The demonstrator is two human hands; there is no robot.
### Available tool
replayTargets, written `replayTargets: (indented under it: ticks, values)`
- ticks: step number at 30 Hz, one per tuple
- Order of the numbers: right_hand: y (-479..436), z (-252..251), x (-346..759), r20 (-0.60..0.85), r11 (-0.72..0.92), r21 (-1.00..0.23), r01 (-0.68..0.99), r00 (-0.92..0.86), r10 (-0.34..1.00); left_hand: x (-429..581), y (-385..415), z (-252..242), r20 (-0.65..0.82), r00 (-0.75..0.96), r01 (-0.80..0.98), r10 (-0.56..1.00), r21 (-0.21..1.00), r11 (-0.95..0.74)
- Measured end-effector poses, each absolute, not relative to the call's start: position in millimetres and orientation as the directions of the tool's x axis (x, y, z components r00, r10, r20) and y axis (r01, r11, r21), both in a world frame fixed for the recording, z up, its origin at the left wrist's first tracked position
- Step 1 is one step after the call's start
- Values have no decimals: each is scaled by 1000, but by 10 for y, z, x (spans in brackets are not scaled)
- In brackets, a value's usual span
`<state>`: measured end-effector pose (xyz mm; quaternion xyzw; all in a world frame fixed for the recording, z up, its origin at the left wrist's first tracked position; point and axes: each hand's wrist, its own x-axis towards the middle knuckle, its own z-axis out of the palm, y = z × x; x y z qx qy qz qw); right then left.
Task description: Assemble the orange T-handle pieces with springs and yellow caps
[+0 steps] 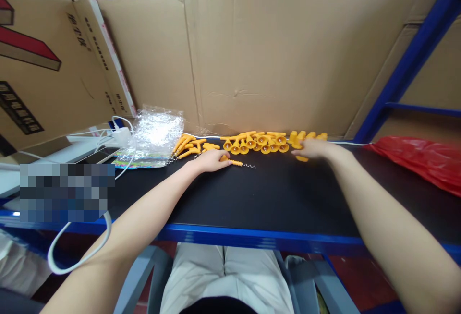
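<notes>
My left hand [212, 160] pinches the yellow handle of a corkscrew [236, 163], whose metal spiral points right, just above the black tabletop. Beside that hand lie several more yellow corkscrews [187, 145], their spirals towards the lower left. My right hand [312, 148], smeared by motion, has its fingers closed over a yellow bell-shaped cup [301, 159]; only the rim shows below them. Behind it stands a group of similar yellow cups [298, 136], partly hidden. Between the hands, several corkscrews with bell cups fitted [264, 142] are piled with their open ends towards me.
A clear plastic bag [156, 129] and white cables lie at the left, near a white charger [121, 135]. Red plastic [421, 158] rests at the right. Cardboard [281, 54] walls the back, and a blue rail [252, 237] edges the black tabletop [259, 199].
</notes>
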<state>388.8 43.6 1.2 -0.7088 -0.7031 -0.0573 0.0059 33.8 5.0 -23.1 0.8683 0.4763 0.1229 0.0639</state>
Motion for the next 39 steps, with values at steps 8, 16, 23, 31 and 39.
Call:
replayTargets:
  ticks: [8, 16, 23, 31, 39]
  values:
    - [335, -62, 3534, 133, 372, -63, 926, -362, 923, 329, 59, -238, 150, 521, 807, 840, 234, -542]
    - [319, -71, 3413, 179, 332, -87, 939, -313, 933, 321, 67, -243, 148, 525, 806, 838, 229, -546]
    - [320, -84, 3398, 187, 165, -163, 973, -134, 973, 332, 93, -262, 143, 472, 837, 870, 235, -493]
    - [261, -139, 3222, 233, 100, -114, 988, -72, 970, 332, 100, -267, 143, 454, 842, 879, 253, -476]
    - [142, -111, 3129, 153, 499, -145, 854, -479, 864, 339, 94, -258, 135, 443, 845, 887, 270, -463]
